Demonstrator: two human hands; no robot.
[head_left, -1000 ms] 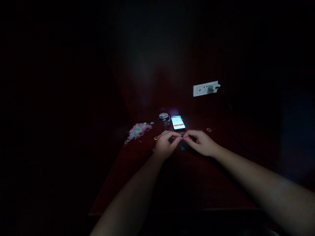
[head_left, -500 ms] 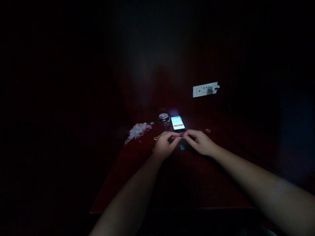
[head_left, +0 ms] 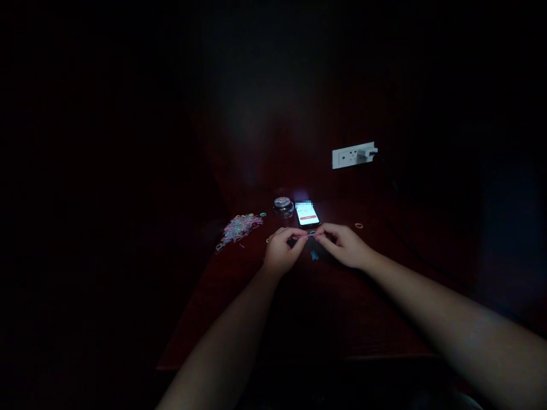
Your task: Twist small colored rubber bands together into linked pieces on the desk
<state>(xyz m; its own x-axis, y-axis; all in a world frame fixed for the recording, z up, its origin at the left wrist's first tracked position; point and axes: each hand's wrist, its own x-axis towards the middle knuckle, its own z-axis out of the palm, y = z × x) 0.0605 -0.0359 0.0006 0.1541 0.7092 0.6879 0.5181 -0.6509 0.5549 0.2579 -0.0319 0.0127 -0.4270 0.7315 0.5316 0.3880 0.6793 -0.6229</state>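
Both my hands meet just in front of a lit phone (head_left: 307,214), thumbs and forefingers pinched. Between the fingertips of my left hand (head_left: 285,249) and my right hand (head_left: 342,244) is a small pale elastic band (head_left: 311,233), gripped from either side. Its exact shape is hard to make out in the dim light. Below the fingertips lies a little clump of blue elastic bands (head_left: 314,255). A yellowish band (head_left: 268,240) shows partly behind my left hand.
A heap of pastel elastic bands (head_left: 240,228) lies at the dark red table's (head_left: 342,319) left edge. Beside the phone stands a clear lidded jar (head_left: 282,207). One orange band (head_left: 358,226) rests at the right. A wall socket (head_left: 352,155) holds a plug with a cable.
The view has shifted slightly, so everything sits a little further left. Both hands keep their pinch at the same spot, with the band between them.
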